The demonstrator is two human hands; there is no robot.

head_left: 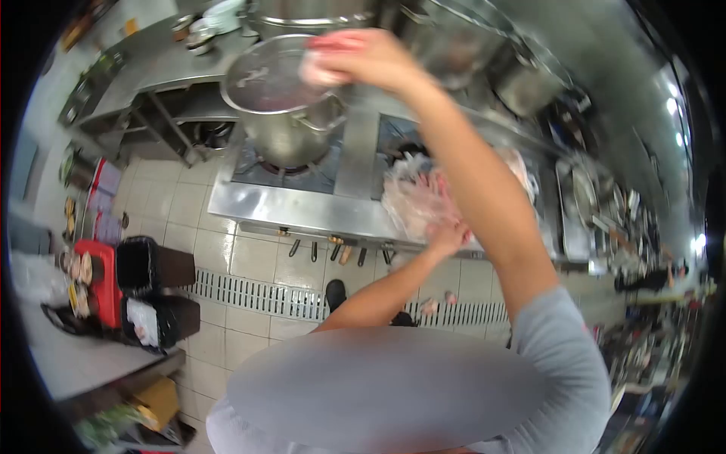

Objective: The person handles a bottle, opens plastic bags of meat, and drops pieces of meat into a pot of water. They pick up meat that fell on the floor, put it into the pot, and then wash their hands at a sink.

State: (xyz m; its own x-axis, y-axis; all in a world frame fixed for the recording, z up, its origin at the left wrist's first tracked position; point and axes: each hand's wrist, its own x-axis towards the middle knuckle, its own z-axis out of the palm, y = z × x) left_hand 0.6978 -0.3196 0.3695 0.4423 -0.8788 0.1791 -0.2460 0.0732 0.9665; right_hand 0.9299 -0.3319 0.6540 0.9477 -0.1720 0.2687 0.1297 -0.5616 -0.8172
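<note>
My right hand is closed on a piece of red and whitish raw meat, held over the right rim of a large steel pot. The pot stands on a burner at the left of the stove and holds liquid with something pale at its surface. Lower down, my left hand touches the lower right edge of a clear plastic bag with pink meat in it, lying on the stove's right part. Its fingers are blurred and partly hidden against the bag.
Big steel pots stand along the back. The steel stove edge has knobs below. Black bins and a red crate are at the left. Small pieces lie by the floor drain. Metal trays stand at the right.
</note>
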